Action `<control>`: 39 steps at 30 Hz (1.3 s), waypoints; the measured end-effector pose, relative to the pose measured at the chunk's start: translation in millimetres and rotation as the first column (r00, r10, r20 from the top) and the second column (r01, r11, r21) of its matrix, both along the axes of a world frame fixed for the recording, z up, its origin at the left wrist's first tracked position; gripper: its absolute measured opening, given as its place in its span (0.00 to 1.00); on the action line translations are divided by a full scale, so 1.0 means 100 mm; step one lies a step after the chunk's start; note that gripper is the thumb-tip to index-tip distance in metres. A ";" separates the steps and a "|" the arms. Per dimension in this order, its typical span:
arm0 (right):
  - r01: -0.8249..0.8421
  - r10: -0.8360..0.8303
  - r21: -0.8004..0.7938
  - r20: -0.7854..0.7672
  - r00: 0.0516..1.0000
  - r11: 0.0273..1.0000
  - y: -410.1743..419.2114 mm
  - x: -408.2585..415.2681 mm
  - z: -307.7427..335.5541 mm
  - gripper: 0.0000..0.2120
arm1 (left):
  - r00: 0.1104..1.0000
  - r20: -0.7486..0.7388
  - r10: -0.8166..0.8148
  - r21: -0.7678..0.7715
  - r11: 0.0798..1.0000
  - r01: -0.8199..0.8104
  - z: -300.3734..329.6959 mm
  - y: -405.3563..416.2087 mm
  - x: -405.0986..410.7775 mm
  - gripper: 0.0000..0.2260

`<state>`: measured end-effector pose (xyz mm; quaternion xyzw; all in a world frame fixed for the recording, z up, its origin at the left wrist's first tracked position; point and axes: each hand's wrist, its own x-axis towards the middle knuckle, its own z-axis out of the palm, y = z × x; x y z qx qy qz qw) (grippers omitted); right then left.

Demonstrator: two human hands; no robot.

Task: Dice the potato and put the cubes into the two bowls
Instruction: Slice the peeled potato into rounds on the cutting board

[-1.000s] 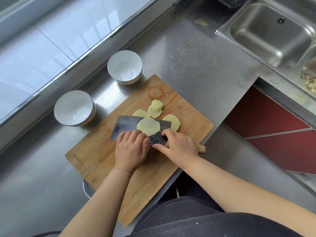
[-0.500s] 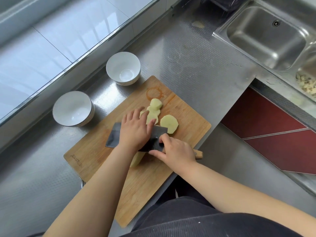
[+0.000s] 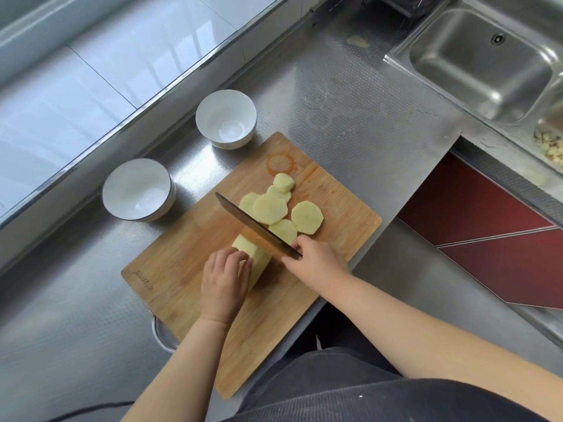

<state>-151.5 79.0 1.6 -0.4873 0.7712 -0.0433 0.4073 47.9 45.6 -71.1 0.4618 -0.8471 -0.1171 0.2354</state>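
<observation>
While the left hand point(image 3: 224, 283) curls its fingers over the uncut potato point(image 3: 250, 260) mid-board, the right hand point(image 3: 316, 261) grips the knife point(image 3: 256, 228), blade edge-down against it. Slices point(image 3: 271, 208) lie just beyond on the cutting board point(image 3: 189, 263); two white bowls point(image 3: 138, 190) stand far-left, off the board.

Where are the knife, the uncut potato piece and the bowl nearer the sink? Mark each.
knife point(image 3: 253, 226), head view, middle of blade.
uncut potato piece point(image 3: 259, 263), head view, peeled side.
bowl nearer the sink point(image 3: 210, 114), head view, inner wall.

Peeled pale-yellow potato chunk point(image 3: 254, 263) lying at board centre, round slices point(image 3: 270, 208) fanned toward 1 o'clock, two empty white bowls point(image 3: 226, 121) point(image 3: 137, 189) at 11 and 9 o'clock.
</observation>
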 end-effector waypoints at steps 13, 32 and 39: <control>-0.277 0.246 -0.139 -0.207 0.947 0.951 0.12 0.29 0.17 0.14 | 1.000 -0.012 0.025 -0.040 0.999 -0.025 -0.22 -0.13 -0.12 0.06; -0.253 0.224 -0.154 -0.184 0.957 0.955 0.19 0.34 0.27 0.14 | 0.998 -0.039 0.039 -0.048 0.998 -0.041 -0.21 -0.08 -0.14 0.08; -0.241 0.214 -0.141 -0.184 0.959 0.960 0.18 0.34 0.26 0.14 | 0.998 -0.029 0.048 -0.070 0.996 -0.050 -0.22 -0.07 -0.15 0.07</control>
